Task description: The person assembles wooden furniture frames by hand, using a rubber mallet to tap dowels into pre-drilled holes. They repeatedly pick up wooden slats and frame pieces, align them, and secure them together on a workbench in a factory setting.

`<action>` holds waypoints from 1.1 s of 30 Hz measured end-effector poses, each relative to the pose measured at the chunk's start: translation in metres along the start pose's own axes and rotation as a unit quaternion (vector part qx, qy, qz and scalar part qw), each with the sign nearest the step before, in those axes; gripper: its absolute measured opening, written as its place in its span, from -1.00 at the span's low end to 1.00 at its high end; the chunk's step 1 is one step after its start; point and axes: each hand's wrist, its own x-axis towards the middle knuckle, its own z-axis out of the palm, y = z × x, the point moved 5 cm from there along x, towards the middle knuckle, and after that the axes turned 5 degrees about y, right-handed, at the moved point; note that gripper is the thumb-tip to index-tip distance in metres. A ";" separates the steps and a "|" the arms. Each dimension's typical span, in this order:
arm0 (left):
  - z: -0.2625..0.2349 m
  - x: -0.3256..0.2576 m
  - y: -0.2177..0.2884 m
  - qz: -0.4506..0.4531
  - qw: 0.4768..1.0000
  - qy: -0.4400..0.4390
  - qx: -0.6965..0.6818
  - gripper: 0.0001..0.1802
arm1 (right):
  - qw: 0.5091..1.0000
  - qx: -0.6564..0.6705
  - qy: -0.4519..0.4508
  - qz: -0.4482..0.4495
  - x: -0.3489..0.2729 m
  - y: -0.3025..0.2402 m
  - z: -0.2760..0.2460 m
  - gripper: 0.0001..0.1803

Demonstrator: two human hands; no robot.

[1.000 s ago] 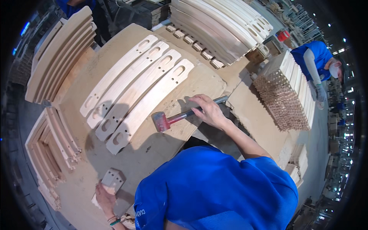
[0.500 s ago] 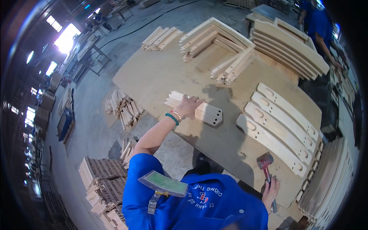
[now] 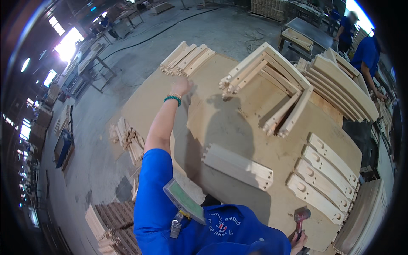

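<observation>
My left hand (image 3: 182, 86) reaches out over the far left of the table, just short of a group of pale wooden slats (image 3: 187, 59). Its fingers are too blurred to read. At the near right edge, my right hand (image 3: 298, 243) grips a mallet (image 3: 301, 214) by its handle, the dark head pointing up and away. Between my hands a row of slats (image 3: 238, 165) lies side by side on the table (image 3: 191, 123), with dark holes at the right end and notched tips at the left.
Joined wooden frame pieces (image 3: 272, 72) stand at the far middle, beside stacked curved boards (image 3: 340, 87). Several curved boards with oval recesses (image 3: 325, 174) lie at the right. Bundled sticks (image 3: 129, 138) and stacked wood (image 3: 112, 223) are left of the table. A co-worker (image 3: 367, 55) stands far right.
My left hand has left the row of slats and moved far left toward the other slats. The view has shifted. My right hand still holds the mallet.
</observation>
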 end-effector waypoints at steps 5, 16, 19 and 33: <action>0.028 0.129 -0.018 -0.005 0.996 0.084 0.009 -0.51 | 0.985 -0.150 0.073 0.040 -0.022 -0.067 -0.017 -0.61; 0.054 0.206 -0.032 -0.053 0.977 0.121 -0.165 -0.51 | 0.982 -0.154 0.047 0.093 0.007 -0.094 -0.009 -0.67; 0.017 0.160 -0.032 0.000 0.873 0.130 -0.470 -0.52 | 0.985 -0.131 0.001 0.109 0.007 -0.077 0.002 -0.62; -0.061 -0.230 0.200 0.152 0.597 -0.212 -0.759 -0.59 | 0.988 0.046 -0.057 0.134 -0.020 -0.039 0.017 -0.64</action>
